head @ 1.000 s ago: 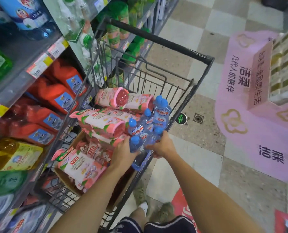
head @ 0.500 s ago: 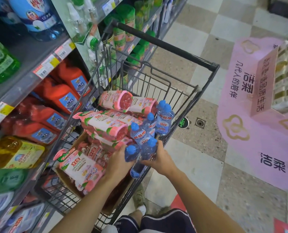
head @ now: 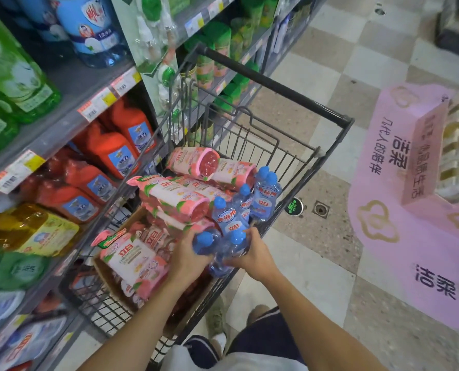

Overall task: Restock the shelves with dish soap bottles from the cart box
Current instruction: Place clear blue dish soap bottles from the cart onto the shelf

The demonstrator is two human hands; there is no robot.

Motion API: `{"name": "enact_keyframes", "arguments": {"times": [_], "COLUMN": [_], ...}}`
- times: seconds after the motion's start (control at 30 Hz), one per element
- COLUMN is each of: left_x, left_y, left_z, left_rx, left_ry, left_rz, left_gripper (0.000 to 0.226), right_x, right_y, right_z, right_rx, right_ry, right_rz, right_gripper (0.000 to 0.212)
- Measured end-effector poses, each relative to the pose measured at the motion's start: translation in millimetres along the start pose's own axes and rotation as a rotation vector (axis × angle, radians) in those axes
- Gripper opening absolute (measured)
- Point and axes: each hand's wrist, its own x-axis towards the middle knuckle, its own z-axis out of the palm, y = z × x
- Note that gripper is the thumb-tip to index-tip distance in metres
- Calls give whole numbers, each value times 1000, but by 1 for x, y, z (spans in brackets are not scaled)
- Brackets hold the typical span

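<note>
While both hands work at the near right corner of the dark wire shopping cart (head: 298, 153), the head view shows the left hand (head: 188, 259) curled round a clear blue plastic dish soap bottle with a round blue cap (head: 205, 243), and the right hand (head: 252, 254) gripping a second blue-capped bottle (head: 235, 243) pressed against the first, fingers (head: 245, 231) wrapped over its shoulder. More of the same blue bottles (head: 265, 199) stand behind them against the cart's right wall, and pink shrink-wrapped soap refill packs (head: 174, 196) are heaped over an open brown cardboard box (head: 107, 277) on the cart floor. The step in hand looks like lifting the pair clear of the cart; to do it well I would keep each grip low on the neck, under the cap, raise both bottles straight up until they clear the wire rim, then swing left toward the shelving, because the smooth wet-looking plastic will likely slip if held only by the caps, and a sideways drag could topple the standing bottles. Just left of the cart, grey metal shelves (head: 70, 111) with price tags along the edges carry green bottles, red jugs (head: 110, 153) and yellow packs; which gap is meant for the blue bottles I cannot tell. Underfoot is a checkered tile floor (head: 311, 263) with a small drain, and a pink printed floor sticker (head: 410, 236) spreads around a display stand at the right.
</note>
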Motion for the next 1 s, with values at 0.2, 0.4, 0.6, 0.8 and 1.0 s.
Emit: {"name": "enact_keyframes", "arguments": {"times": [0.2, 0.4, 0.6, 0.8, 1.0], "left_x": [-15, -50, -104, -162, -236], "left_y": [31, 75, 108, 119, 112], "left_z": [-36, -75, -103, -120, -141], "left_rx": [-209, -378, -507, -576, -637], "left_ry": [-3, 126, 255, 367, 479], "left_rz": [3, 15, 75, 155, 190], "left_gripper": [60, 68, 54, 44, 39], "right_x": [-5, -25, -52, -84, -134], "right_y": [-27, -75, -112, -138, -160], "right_z": [-18, -35, -39, -32, -4], "right_rx": [18, 79, 168, 179, 198], "right_ry": [-32, 17, -14, -67, -240], "right_rz": [-147, -351, -502, -606, -621], "right_gripper": [70, 70, 86, 89, 59]}}
